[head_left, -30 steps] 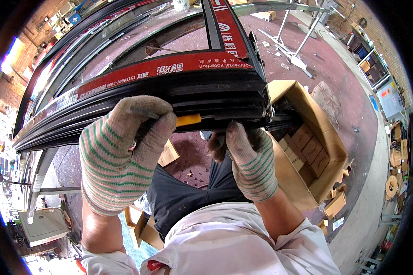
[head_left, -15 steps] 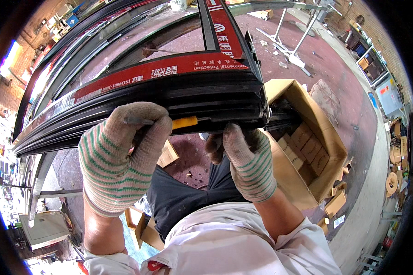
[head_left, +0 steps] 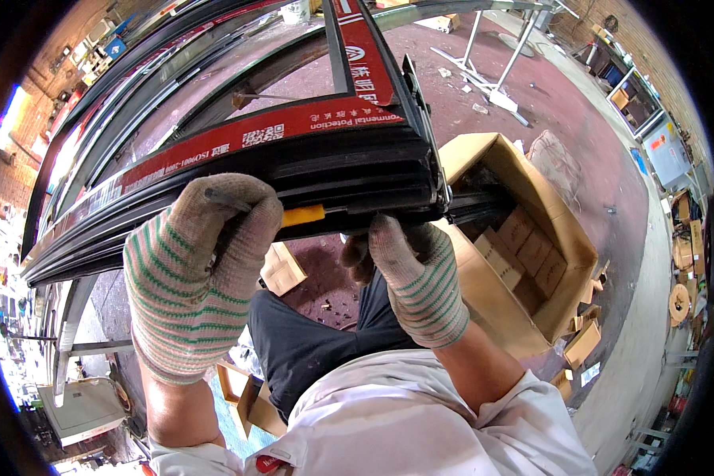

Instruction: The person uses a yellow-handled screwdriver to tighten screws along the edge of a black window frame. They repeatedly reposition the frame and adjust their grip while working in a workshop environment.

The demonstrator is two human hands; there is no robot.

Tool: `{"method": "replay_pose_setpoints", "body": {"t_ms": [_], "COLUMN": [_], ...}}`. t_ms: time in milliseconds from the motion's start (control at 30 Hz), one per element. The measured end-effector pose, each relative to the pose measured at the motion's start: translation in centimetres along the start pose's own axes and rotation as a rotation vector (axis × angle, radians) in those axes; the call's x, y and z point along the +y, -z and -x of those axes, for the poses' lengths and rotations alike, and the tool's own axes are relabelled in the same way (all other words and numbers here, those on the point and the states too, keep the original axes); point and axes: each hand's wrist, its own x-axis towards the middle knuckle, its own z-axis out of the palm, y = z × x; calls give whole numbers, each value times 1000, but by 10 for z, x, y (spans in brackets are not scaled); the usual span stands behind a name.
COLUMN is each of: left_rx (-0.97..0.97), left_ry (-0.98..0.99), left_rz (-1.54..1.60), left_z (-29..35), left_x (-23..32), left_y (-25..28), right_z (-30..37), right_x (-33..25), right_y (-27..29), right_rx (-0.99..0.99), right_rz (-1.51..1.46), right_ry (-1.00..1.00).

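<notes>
A black window-type frame [head_left: 357, 170] with red printed film crosses in front of me, its corner near the middle of the view. My left hand [head_left: 202, 278], in a knitted glove with green stripes, is closed around a screwdriver [head_left: 303, 215]. Its yellow handle part and short shaft point right along the frame's lower edge; a grey end pokes out between thumb and forefinger. Just beyond the shaft, my right hand [head_left: 420, 278], gloved alike, is closed with its thumb against that edge near the corner. Its other fingers curl underneath, and what they pinch is hidden.
An open cardboard box [head_left: 523, 238] holding small cartons and black parts stands right of the frame. More long frame profiles [head_left: 127, 135] extend at the far left. Small cartons [head_left: 282, 270] lie below the frame, and a white metal stand [head_left: 500, 91] is farther back.
The frame and both hands sit slightly farther left in the picture, as does the background. Each hand keeps its hold, with the screwdriver still along the lower edge.
</notes>
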Motion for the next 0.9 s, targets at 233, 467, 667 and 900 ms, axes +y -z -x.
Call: {"method": "replay_pose_setpoints", "body": {"t_ms": [233,467,667,900], "left_rx": [-20,-2,30,26], "left_ry": [63,13,-245,-294], "left_rz": [136,153,-16,3], "left_z": [-6,0,1,3], "left_x": [0,-3,-11,-14], "left_y": [-3,-1,-1,-3], "right_z": [1,1,1,1], "right_x": [-2,-3,0,0], "right_y": [1,0,2,2], "right_rx": [-20,-33,-27,-25], "right_rz": [-29,-11,-9,-16], "right_ry": [-17,-7,-26,-17]}}
